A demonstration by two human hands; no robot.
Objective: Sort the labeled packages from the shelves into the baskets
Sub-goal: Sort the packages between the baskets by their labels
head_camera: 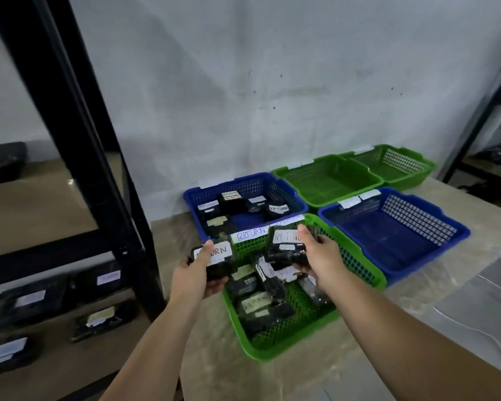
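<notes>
Both my hands hold black packages over the near green basket (275,347). Left hand (198,274) grips a package (214,260) labelled RETURN, thumb across the label, fingers curled underneath, at the basket's left rim. Right hand (315,256) is clamped on a second black package (287,248), thumb on top, above the pile of packages in the basket. Behind: blue basket (197,198) with several labelled packages, another blue basket (457,235) right, two green baskets (289,172) at the wall. More packages sit on the black shelf (78,140) to the left.
</notes>
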